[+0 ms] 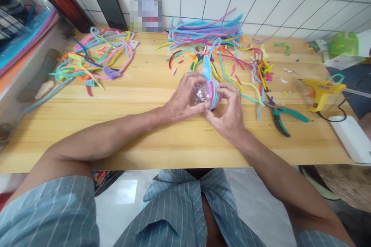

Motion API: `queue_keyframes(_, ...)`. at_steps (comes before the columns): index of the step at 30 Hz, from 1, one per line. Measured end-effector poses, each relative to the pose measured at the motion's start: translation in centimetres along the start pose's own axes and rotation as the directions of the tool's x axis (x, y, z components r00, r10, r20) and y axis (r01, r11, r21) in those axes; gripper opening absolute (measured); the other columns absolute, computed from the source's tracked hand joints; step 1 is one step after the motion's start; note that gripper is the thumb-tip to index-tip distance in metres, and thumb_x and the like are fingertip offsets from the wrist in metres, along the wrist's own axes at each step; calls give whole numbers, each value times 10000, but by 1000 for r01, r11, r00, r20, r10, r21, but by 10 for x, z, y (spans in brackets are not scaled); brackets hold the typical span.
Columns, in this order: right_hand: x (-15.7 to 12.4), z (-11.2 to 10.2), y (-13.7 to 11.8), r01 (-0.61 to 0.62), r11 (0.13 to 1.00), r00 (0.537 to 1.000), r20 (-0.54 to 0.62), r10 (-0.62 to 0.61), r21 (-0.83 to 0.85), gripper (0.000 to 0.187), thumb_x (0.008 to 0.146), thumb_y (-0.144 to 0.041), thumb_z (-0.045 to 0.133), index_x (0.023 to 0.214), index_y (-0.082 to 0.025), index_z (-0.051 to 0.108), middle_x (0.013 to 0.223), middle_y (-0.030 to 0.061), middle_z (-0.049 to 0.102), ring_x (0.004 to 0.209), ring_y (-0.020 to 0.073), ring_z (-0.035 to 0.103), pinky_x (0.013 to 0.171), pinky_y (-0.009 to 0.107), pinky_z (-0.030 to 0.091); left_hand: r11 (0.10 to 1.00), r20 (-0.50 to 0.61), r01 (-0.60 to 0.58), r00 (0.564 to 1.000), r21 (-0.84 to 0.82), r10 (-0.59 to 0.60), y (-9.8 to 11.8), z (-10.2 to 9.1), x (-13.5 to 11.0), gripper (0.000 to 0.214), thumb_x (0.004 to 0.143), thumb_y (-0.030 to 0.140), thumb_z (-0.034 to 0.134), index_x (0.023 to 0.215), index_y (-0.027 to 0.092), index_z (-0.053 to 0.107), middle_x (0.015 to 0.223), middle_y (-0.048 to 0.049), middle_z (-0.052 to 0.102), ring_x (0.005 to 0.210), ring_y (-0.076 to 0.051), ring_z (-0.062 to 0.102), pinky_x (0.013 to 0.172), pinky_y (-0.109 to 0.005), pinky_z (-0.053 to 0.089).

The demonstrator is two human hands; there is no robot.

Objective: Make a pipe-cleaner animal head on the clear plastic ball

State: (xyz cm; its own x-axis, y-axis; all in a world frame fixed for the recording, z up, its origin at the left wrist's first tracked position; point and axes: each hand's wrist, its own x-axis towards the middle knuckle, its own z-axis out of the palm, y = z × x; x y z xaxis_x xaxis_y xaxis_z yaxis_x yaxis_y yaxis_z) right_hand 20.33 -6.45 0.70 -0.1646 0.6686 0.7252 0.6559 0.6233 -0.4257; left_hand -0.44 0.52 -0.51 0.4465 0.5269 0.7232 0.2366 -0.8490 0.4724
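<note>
Between my two hands is a clear, round plastic ball (200,93), its right part wrapped in pink, purple and teal pipe cleaners (213,94). A light blue coiled pipe cleaner (206,67) sticks up from its top and ends in a loop. My left hand (185,96) is closed around the bare, see-through side, thumb below and fingers above. On the wrapped side, my right hand (230,110) grips with bent fingers and thumb. The underside of the ball is hidden.
Pipe cleaners lie in a bundle (205,31) by the tiled wall and a tangled pile (98,56) at left. Scraps are scattered behind my hands. Teal-handled pliers (285,114), a yellow glue gun (321,90) and a white box (350,139) lie at right.
</note>
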Motion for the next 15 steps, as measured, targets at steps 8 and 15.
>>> queue_keyframes(8,-1,-1,2,-28,1000,999,18,28,3,637,874,-284,793,1444,-308,510,1428,150,632,1339,369,618,1053,619,597,998,50,7,999,-63,-4,-4,-2,0,747,953,637,754,1524,290,419,1494,-174,544,1456,-353,530,1227,-616,478)
queue_keyframes(15,-2,-2,2,-11,1000,1000,23,10,10,604,901,-284,795,1435,-302,514,1444,155,628,1359,367,620,1101,619,571,997,26,-21,999,-68,23,-6,0,0,729,973,640,719,1543,311,406,1471,-168,555,1441,-333,538,1220,-599,500)
